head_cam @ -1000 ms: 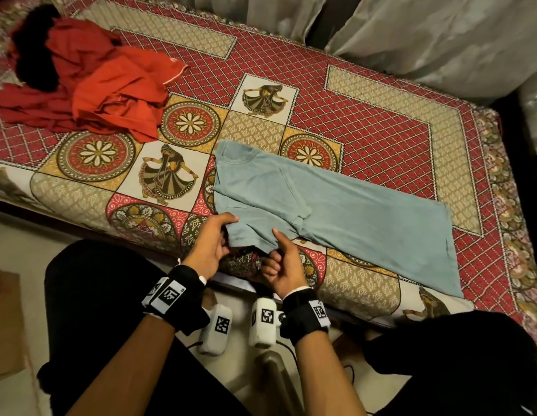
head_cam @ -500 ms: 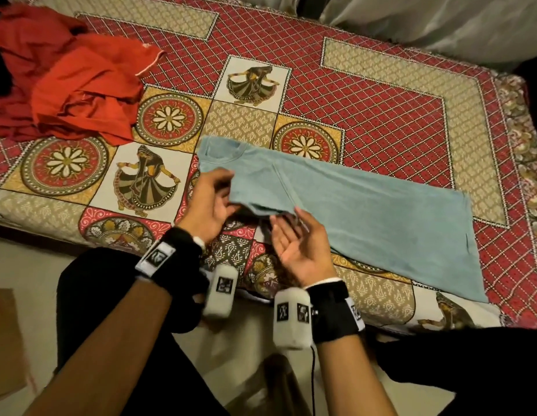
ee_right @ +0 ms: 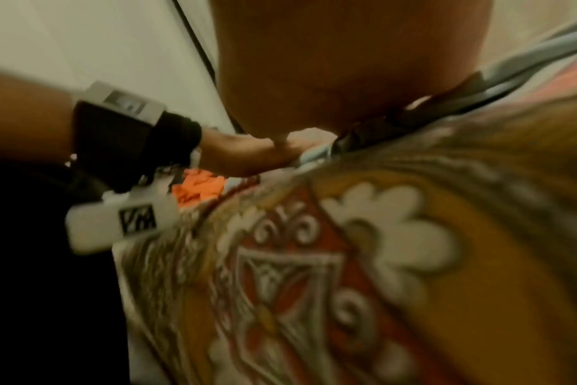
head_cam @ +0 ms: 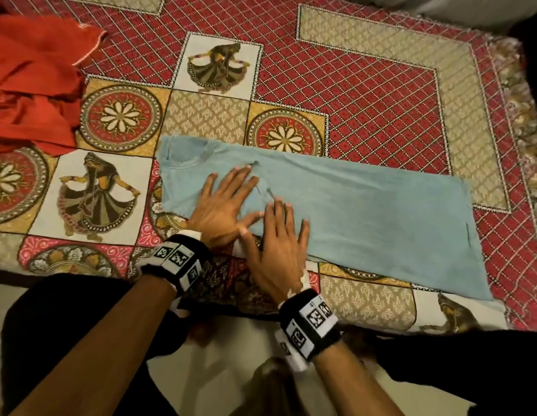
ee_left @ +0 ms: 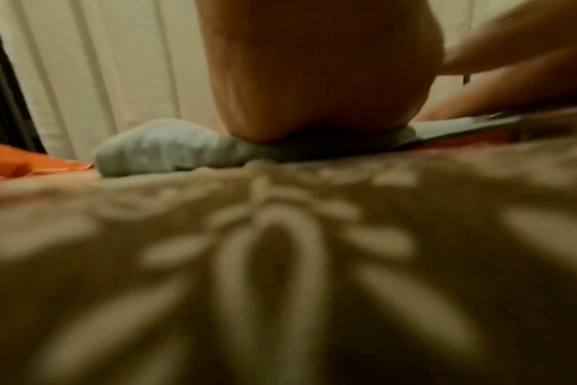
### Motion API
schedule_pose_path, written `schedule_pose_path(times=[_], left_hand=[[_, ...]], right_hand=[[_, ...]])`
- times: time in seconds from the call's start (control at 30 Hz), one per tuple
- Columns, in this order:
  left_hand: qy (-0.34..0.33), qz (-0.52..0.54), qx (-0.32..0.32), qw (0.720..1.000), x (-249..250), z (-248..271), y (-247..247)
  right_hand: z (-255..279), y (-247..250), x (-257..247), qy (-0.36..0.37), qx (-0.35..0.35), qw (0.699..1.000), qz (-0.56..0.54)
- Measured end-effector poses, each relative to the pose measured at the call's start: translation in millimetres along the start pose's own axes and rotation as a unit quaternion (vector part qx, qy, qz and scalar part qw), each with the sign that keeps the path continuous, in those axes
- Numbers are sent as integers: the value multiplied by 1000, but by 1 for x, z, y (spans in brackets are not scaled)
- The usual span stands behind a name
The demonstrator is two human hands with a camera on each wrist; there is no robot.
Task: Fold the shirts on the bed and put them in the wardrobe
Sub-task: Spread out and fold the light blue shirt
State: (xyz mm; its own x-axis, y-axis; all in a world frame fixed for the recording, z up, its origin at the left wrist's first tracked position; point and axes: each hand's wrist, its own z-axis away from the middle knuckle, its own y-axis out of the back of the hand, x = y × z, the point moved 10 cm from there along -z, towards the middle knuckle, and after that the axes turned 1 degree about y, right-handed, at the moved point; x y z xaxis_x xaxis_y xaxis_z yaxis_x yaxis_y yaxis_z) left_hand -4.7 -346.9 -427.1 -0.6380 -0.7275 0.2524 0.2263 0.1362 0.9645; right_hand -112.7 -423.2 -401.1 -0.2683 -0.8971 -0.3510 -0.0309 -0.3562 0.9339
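A light blue shirt [head_cam: 366, 211] lies folded lengthwise into a long strip on the patterned bedspread [head_cam: 351, 94], collar at the left. My left hand [head_cam: 222, 202] lies flat with spread fingers on the folded-in sleeve near the collar. My right hand [head_cam: 279, 241] lies flat beside it on the shirt's near edge. In the left wrist view the palm [ee_left: 313, 78] presses the blue shirt [ee_left: 162, 148] down. The right wrist view shows my right palm [ee_right: 339, 65] on the blue cloth [ee_right: 527, 52]. A heap of red shirts [head_cam: 30, 85] lies crumpled at the far left.
The bed's near edge [head_cam: 366, 319] runs just below my wrists, with floor and my dark-clad legs [head_cam: 66, 325] below it. Pale curtains [ee_left: 99, 65] hang beyond the bed. Bare bedspread stretches behind and to the right of the blue shirt.
Both hands let go of the sleeve they pinched and folded inward. They now lie flat on the blue shirt, pressing the fold down. The camera has moved closer to the bed.
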Motion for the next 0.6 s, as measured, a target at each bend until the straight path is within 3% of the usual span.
schedule_pose_path(times=[0.2,0.47,0.6], left_hand=[[31,25,1,999,-17,-4,4],[-54,-7,-9,998,-3,-20,10],[-90,-34,-9,995,0,-30,17]], right_hand=[[27,-7,20,-12,-25,997,77],[25,-16,13,-49,-51,994,78],[24,-5,11,-63,-27,997,48]])
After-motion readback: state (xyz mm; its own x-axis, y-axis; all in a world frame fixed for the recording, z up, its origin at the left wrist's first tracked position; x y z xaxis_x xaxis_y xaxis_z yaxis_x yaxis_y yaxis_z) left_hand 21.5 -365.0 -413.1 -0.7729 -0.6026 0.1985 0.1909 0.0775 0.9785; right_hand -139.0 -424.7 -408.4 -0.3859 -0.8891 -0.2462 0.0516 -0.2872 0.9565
